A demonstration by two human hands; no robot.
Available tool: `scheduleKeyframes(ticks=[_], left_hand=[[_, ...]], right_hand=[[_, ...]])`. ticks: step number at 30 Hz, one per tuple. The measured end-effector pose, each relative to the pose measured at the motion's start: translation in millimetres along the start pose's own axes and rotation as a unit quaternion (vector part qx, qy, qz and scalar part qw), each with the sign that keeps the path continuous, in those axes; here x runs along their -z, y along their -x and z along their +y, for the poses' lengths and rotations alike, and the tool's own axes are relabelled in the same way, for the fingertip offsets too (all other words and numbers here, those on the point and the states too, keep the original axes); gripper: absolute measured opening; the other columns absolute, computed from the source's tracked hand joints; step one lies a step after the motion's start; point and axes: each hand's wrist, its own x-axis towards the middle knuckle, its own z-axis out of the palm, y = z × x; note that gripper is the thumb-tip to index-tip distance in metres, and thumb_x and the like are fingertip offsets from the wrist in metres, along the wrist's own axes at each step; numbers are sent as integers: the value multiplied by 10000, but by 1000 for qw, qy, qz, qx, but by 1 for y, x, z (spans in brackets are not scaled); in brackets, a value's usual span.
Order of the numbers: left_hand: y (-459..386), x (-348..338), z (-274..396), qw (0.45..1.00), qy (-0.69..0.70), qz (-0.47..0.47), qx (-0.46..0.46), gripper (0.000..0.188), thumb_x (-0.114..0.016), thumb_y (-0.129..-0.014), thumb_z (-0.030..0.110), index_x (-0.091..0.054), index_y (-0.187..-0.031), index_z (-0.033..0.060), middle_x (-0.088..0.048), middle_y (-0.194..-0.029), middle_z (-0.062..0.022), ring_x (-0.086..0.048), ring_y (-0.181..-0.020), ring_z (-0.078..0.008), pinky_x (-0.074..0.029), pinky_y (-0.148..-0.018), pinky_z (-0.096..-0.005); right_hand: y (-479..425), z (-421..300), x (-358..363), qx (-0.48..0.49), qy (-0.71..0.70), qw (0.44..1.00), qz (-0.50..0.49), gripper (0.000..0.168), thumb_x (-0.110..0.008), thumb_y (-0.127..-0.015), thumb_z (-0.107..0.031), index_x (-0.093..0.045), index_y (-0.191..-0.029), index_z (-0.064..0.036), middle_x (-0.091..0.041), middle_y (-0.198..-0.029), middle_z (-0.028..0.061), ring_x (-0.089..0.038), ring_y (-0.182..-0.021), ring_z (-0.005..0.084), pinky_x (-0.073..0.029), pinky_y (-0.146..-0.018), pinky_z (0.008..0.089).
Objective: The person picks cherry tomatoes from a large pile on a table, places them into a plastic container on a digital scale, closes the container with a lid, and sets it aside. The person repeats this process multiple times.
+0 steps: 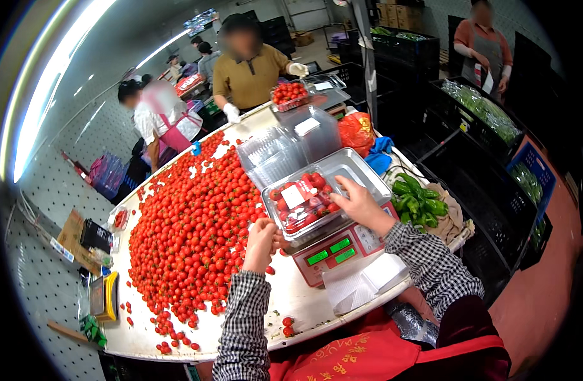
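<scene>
A clear plastic clamshell box [302, 202] of cherry tomatoes, its lid bearing a red and white label [299, 194], sits in the metal tray [362, 183] of a red and white weighing scale [341, 250]. My left hand [263, 240] is at the box's near left corner with curled fingers; whether they grip anything is hidden. On the box's right side, my right hand [360, 202] has thumb and fingers apart, its fingertips at or just over the box's edge. A large heap of loose cherry tomatoes [196, 228] spreads to the left.
Stacked empty clamshells [272, 152] stand behind the scale, near a red plastic bag [355, 133]. Green peppers [420, 202] lie to the right. White paper [382, 274] rests before the scale. Across the table [177, 350], a gloved co-worker [246, 71] stands by a filled box [290, 94].
</scene>
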Motion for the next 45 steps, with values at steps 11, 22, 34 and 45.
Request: scheduleKeyframes(ticks=[11,22,34,45], left_hand=[[-114,0,23,997,-56,42,-15,265,-547,-1086,274,-612,-963,48,-566,-673,-15,-500,-483,-120,-412,-430,-288],[-92,-4,9,993,-111,29,-29,376,-557,-1068,370,-605,-983,7,-619,-694,-64,-580,-487,-155,-491,-422,-303],[2,-25,-28,992,124,-19,-32,226,-560,-1079,236,-482,-1026,30,-515,-904,-58,-617,-722,-161,-665,-635,-351],[74,95,-15,943,195,109,-248,150,-533,-1094,164,-558,-1046,24,-640,-872,-61,-665,-702,-131,-546,-594,-254]], right_hand=[[-8,15,-1,-111,-116,980,-115,514,-630,-1017,-406,-640,-1136,93,-710,-972,217,-661,-894,242,-512,-804,382],[-8,-17,5,-177,-146,961,-154,605,-636,-1008,-406,-557,-1368,73,-668,-1288,179,-617,-1179,225,-474,-1004,331],[-12,-50,0,-292,-379,867,-139,688,-616,-1032,-256,-281,-1631,-223,-647,-1308,73,-696,-1104,170,-644,-793,404],[-57,-130,-100,-250,-481,825,-160,612,-558,-1020,-239,-338,-1588,-185,-602,-1408,135,-670,-1201,335,-618,-866,595]])
